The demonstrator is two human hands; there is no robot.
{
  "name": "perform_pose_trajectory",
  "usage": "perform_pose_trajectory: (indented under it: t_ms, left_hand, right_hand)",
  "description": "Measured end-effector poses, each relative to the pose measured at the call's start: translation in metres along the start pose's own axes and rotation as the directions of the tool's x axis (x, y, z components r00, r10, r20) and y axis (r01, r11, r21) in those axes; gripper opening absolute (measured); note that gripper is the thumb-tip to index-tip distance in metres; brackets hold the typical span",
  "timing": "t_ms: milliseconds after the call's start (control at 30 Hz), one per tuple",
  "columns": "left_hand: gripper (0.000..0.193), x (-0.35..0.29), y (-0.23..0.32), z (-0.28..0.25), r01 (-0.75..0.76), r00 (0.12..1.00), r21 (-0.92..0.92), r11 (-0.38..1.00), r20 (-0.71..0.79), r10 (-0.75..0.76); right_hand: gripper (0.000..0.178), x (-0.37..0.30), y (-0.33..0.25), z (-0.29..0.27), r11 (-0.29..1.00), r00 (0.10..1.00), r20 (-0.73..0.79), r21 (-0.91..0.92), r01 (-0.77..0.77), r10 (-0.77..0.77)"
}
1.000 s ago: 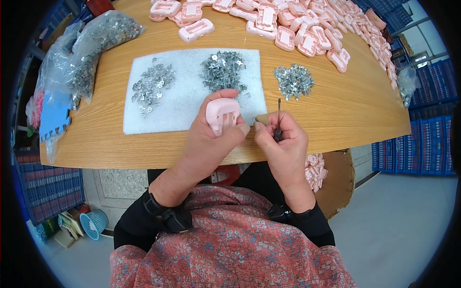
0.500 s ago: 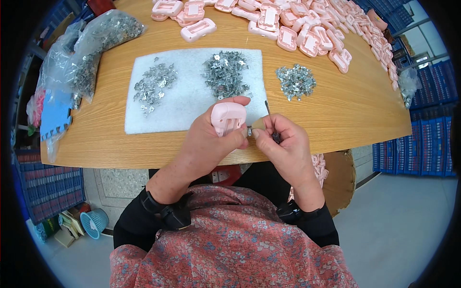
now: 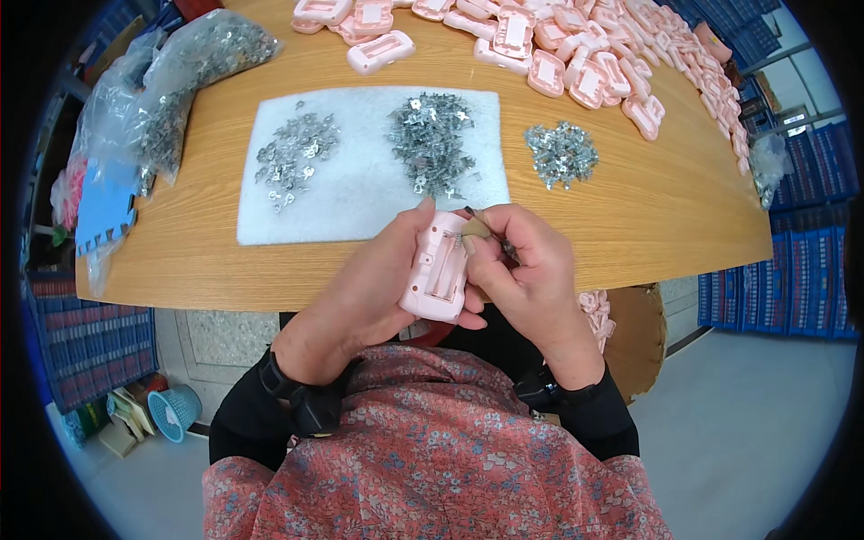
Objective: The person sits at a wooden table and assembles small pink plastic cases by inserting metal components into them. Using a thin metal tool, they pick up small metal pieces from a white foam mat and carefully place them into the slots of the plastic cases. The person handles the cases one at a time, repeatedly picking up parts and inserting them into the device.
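The person's left hand (image 3: 380, 283) is wrapped around a pale pink plastic case with round corners and a long hollow (image 3: 438, 308). The case is in front of the person, by the near edge of the brown wooden table (image 3: 684, 211). The right hand (image 3: 529, 265) is squeezed around a thin dark tool (image 3: 509, 252), with its fingertips at the top right side of the case. A small tan piece (image 3: 476, 229) is at those fingertips, but it is hard to see if it is held or worn.

Past the hands is a flat white soft mat (image 3: 360, 216). Two piles of little shiny metal parts (image 3: 430, 139) sit on it. Another silver metal pile (image 3: 560, 155) is on the wood, right of the mat.
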State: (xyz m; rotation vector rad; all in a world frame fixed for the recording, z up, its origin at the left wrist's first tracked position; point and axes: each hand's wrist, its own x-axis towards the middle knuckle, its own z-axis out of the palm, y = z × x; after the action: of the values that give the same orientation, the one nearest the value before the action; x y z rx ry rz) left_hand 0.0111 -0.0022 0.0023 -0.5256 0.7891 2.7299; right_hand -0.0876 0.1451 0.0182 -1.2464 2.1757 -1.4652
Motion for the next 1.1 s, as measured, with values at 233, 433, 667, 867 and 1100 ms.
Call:
perform_pose_trajectory:
  t_ms: [233,433,667,867,1100]
  left_hand:
    - [0.057,0.002,-0.003,0.003,0.042,0.997,0.044,0.998,-0.072,-0.038]
    - [0.054,0.006,-0.010,-0.003,0.043,0.997,0.125,0.991,-0.066,-0.035]
    - [0.051,0.002,-0.007,0.001,-0.003,1.000,0.233,0.972,-0.023,0.008]
    - [0.040,-0.003,-0.007,-0.012,-0.270,0.941,0.718,0.642,0.055,0.334]
    - [0.036,-0.008,0.006,0.003,-0.260,0.890,0.964,0.053,0.218,0.401]
  right_hand:
    - [0.015,0.001,0.004,0.001,0.959,0.988,0.019,-0.242,0.150,-0.150]
    - [0.016,0.003,-0.005,-0.007,0.970,0.998,0.061,-0.239,0.043,-0.029]
    - [0.019,0.001,0.003,-0.015,0.750,0.830,0.331,0.366,-0.551,0.449]
    - [0.016,-0.002,0.016,-0.015,0.768,0.859,0.297,0.390,-0.507,0.416]
    - [0.015,-0.004,0.005,-0.016,0.748,0.846,0.268,0.397,-0.533,0.461]
